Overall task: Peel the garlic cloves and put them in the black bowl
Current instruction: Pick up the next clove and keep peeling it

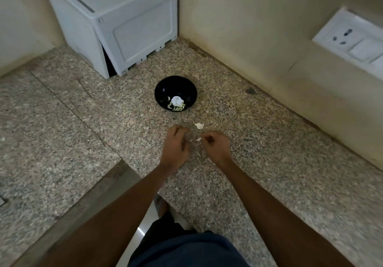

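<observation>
On the speckled granite counter (pixel 259 163), short of the black bowl (pixel 161 88) holding peeled garlic cloves (pixel 176 107), the left hand (pixel 175 146) curls empty while the right hand (pixel 215 144) pinches a skin scrap (pixel 198 139) that could flutter into the bowl.

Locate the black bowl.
In the head view, the black bowl sits on the counter centre frame, before the white box, beyond both hands.

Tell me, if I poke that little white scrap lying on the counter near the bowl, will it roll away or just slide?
Probably slide or flutter. The scrap looks thin, flat and crinkled, like garlic skin, so it likely can't roll. It seems very light, so a breath might move it. The speckled counter looks smooth, so little would hold it in place.
</observation>
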